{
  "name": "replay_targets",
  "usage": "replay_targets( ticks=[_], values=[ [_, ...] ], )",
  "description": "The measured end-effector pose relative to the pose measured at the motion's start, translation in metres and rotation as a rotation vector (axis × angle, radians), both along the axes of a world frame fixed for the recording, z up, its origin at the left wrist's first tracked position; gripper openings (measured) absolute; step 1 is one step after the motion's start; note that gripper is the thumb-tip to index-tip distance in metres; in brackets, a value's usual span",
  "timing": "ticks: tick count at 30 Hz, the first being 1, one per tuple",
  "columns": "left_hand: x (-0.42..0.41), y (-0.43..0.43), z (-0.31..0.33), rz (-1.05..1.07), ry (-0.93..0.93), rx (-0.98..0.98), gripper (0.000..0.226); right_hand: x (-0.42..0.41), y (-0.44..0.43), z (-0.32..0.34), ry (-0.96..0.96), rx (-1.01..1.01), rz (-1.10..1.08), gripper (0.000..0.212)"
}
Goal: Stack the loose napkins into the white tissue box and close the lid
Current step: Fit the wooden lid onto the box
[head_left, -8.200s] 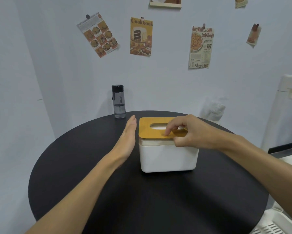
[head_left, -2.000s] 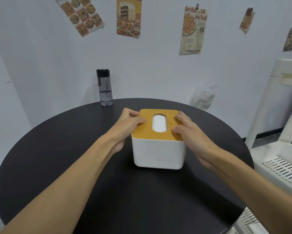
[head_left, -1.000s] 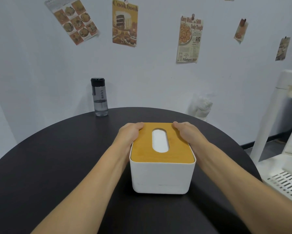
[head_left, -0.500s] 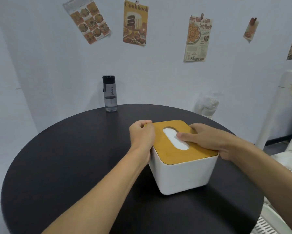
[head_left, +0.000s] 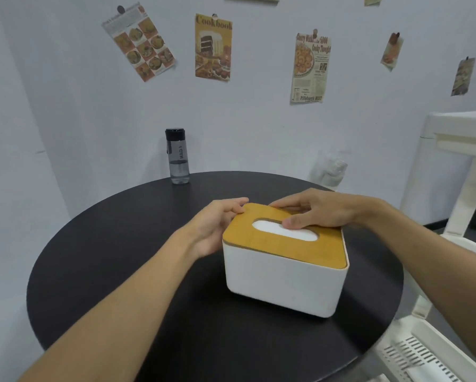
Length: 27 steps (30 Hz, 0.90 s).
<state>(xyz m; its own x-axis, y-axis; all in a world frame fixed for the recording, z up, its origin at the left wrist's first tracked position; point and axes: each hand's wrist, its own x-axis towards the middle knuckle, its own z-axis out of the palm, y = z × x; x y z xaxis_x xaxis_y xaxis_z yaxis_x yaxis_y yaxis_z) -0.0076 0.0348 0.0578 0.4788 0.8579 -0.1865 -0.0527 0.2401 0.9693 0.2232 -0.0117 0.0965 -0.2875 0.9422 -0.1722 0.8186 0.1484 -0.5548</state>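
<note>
Box (head_left: pixel 283 282) on the bench (head_left: pixel 121 244), right of centre, lid (head_left: pixel 325 252) seated, long axis left–right. Left hand (head_left: pixel 214 227) grips the lid's far-left corner; right hand (head_left: pixel 322 210) clasps its far edge, thumb at the slot (head_left: pixel 300 235).

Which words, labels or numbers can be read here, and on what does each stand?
"Cookbook": top of the cake poster.
"Pillsbury's BEST": foot of the cookie poster.
"Cherry Winks" and "Cooky Thought": its heading, only partly legible.
Lettering on the water bottle: too blurred.
Print on the collage poster: too small.
None on the white tissue box.
</note>
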Motion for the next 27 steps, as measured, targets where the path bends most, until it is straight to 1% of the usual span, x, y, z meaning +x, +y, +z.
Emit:
replay_targets(
  ticks=[2, 3, 6, 7, 8, 9, 11, 12, 13, 16, 18, 20, 22, 27],
  values=[
    [0.006, -0.008, -0.004, 0.026, 0.017, -0.034, 0.026, -0.005, -0.003, 0.002, -0.061, 0.031, 0.015, 0.058],
    [0.008, -0.011, -0.007, 0.034, 0.019, -0.050, 0.021, -0.006, -0.006, 0.002, -0.090, 0.081, -0.008, 0.055],
    [0.013, -0.017, -0.015, 0.071, -0.030, -0.070, 0.018, -0.012, -0.022, -0.003, -0.239, 0.342, -0.127, 0.042],
    [0.015, -0.019, -0.015, 0.079, -0.043, -0.066, 0.018, -0.018, -0.028, -0.006, -0.265, 0.391, -0.154, 0.037],
    [0.016, -0.021, -0.017, 0.086, -0.053, -0.061, 0.019, -0.025, -0.034, -0.010, -0.260, 0.396, -0.165, 0.037],
    [0.018, -0.024, -0.017, 0.093, -0.062, -0.059, 0.019, -0.032, -0.039, -0.012, -0.257, 0.380, -0.161, 0.042],
    [0.019, -0.028, -0.019, 0.095, -0.080, -0.059, 0.019, -0.043, -0.049, -0.015, -0.263, 0.349, -0.165, 0.059],
    [0.019, -0.030, -0.019, 0.092, -0.094, -0.064, 0.020, -0.045, -0.052, -0.015, -0.249, 0.348, -0.169, 0.064],
    [0.019, -0.032, -0.020, 0.087, -0.112, -0.076, 0.020, -0.046, -0.055, -0.014, -0.229, 0.355, -0.164, 0.063],
    [0.019, -0.036, -0.022, 0.075, -0.160, -0.088, 0.022, -0.054, -0.068, -0.011, -0.214, 0.462, -0.198, 0.047],
    [0.020, -0.038, -0.024, 0.075, -0.160, -0.055, 0.022, -0.071, -0.081, -0.013, -0.200, 0.510, -0.256, 0.056],
    [0.020, -0.040, -0.026, 0.106, -0.160, -0.023, 0.023, -0.091, -0.097, -0.021, -0.256, 0.544, -0.270, 0.068],
    [0.018, -0.043, -0.029, 0.127, -0.157, -0.012, 0.026, -0.102, -0.107, -0.027, -0.325, 0.576, -0.293, 0.073],
    [0.012, -0.047, -0.037, 0.193, -0.178, 0.067, 0.022, -0.096, -0.115, -0.028, -0.354, 0.608, -0.280, 0.062]
  ],
)
